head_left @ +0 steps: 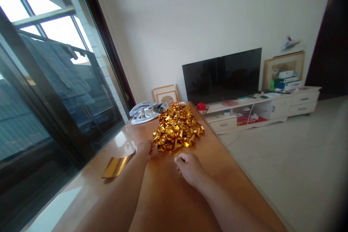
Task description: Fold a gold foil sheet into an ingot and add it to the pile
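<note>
- On the wood surface, gold foil bits heap by the left hand and right hand.
- Both grips curled, holding unclear.
- A bump could spill the bits.

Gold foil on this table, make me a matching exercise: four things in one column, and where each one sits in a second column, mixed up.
Things:
1. heap of crumpled gold foil pieces
2. flat gold foil sheet
3. crumpled grey cloth
4. black television

Places:
A. on the white low cabinet against the wall
B. at the far end of the wooden table, left of the heap
C. on the table, left of the left hand
D. on the table, ahead of the left hand and the right hand

Pairs: 1-D, 2-C, 3-B, 4-A
</note>
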Demonstrator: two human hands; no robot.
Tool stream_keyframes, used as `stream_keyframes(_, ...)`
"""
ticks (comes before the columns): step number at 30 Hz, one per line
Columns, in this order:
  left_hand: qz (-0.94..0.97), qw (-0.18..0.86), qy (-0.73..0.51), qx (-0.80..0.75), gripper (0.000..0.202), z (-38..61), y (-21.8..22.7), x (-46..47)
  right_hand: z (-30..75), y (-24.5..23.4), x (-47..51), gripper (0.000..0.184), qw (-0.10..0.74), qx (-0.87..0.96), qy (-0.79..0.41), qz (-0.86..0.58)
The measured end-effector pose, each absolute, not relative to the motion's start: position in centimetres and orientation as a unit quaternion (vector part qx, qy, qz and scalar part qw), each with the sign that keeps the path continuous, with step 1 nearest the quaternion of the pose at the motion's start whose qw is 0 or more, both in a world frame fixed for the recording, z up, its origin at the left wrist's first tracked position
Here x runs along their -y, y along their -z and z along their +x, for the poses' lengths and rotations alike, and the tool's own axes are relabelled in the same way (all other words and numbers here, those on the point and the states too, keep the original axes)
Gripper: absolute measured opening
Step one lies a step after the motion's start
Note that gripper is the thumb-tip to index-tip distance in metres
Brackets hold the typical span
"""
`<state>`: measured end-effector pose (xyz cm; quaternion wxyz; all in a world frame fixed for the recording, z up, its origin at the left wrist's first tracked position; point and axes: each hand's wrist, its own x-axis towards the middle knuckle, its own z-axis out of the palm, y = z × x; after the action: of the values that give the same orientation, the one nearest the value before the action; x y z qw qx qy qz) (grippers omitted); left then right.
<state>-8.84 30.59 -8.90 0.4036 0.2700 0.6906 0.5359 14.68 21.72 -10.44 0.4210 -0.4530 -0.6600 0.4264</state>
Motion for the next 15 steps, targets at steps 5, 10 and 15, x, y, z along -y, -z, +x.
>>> stream_keyframes(5, 0.308, 0.373, -0.566, -0.668, 0.032, -9.7, 9.1, -28.9, 14.8, 10.4, -21.6, 0.03, 0.421, 0.664, -0.421, -0.452)
stream_keyframes(10, 0.351, 0.31, -0.6, -0.648, 0.027, -11.7, 8.4, -25.6, 14.9, 10.5, -21.6, 0.03, 0.418, 0.671, -0.411, -0.454)
stream_keyframes(15, 0.39, 0.237, -0.582, -0.673, 0.031, -15.4, 7.4, -20.9, 14.9, 11.0, -21.8, 0.029, 0.415, 0.682, -0.402, -0.448)
